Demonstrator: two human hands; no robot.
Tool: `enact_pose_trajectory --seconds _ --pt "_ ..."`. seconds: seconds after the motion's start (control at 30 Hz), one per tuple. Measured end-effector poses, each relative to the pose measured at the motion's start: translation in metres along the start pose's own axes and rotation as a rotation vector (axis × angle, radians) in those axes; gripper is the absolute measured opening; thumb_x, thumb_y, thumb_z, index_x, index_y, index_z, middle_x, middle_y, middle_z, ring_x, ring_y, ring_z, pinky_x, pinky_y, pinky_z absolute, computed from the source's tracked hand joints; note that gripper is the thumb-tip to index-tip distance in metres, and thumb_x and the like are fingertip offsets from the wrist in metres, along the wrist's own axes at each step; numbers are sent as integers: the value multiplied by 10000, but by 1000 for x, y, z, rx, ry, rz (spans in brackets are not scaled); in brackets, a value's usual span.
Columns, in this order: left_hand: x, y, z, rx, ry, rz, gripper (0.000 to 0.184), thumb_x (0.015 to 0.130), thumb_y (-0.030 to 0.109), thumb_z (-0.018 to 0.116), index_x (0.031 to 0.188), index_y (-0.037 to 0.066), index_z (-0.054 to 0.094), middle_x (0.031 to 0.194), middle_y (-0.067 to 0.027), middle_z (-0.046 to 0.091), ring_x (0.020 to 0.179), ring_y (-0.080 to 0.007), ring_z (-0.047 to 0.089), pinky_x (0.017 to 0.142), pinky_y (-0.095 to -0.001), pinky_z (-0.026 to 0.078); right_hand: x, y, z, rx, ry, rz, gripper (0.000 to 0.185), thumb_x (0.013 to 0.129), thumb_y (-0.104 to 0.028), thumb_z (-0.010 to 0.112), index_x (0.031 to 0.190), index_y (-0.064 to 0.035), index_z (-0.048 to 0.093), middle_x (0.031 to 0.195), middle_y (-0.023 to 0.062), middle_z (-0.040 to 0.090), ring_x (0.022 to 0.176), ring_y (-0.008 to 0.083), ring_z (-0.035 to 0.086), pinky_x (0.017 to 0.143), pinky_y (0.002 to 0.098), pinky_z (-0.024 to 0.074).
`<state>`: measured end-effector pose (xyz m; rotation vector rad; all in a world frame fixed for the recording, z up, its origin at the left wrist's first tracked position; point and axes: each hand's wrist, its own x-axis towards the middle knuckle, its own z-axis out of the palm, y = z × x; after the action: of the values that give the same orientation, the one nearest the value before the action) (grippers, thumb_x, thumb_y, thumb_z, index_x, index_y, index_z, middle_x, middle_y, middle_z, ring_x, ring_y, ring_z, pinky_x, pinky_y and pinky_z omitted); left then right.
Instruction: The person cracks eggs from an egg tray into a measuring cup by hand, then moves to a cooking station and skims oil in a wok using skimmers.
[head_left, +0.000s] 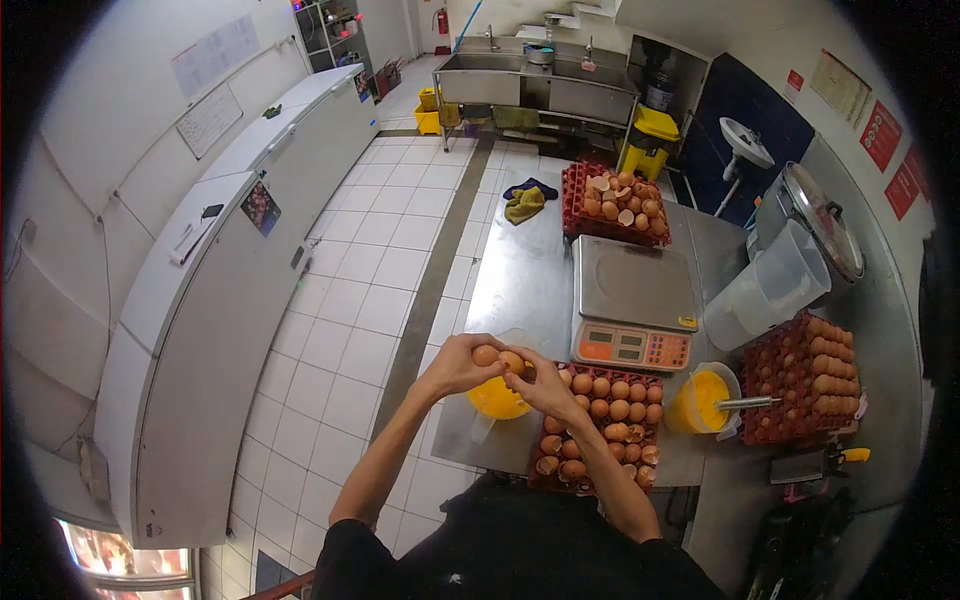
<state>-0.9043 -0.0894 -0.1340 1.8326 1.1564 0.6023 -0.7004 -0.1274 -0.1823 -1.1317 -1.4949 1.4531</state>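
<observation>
Both hands are together above a clear container (498, 398) of yellow egg liquid at the steel table's edge. My left hand (462, 366) is closed around a brown egg (485, 355). Beside it, my right hand (545, 385) is closed on a second brown egg (511, 362), touching or nearly touching the first. Whether either shell is cracked is too small to tell. Just right of the container lies a red tray (606, 410) with several brown eggs, and broken shells among its front rows. My right forearm passes over part of this tray.
A scale (635, 300) stands behind the tray, with a red tray of shells (617, 205) farther back. Right are a jug of egg liquid with a metal tool (703, 402), stacked egg trays (800, 380) and a plastic bucket (768, 285). White freezers (215, 300) line the left wall.
</observation>
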Motion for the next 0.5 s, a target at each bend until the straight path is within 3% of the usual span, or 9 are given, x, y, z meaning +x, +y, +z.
enact_pose_trajectory --seconds 0.3,0.5 --pt "6 -8 -4 57 -59 -8 310 850 208 757 1074 -4 732 946 -151 745 883 -181 703 815 -312 574 2 12 -6 -130 -8 -62 497 936 -176 694 1390 -29 552 1313 186 588 1201 279 609 1036 361 501" --pt "5 -14 -7 3 -92 80 332 858 197 753 1116 -9 711 1000 -137 744 928 -177 699 859 -308 570 -1 -7 -13 -231 -45 -102 528 916 -179 702 1399 -34 546 1257 189 589 1180 296 606 1012 369 507"
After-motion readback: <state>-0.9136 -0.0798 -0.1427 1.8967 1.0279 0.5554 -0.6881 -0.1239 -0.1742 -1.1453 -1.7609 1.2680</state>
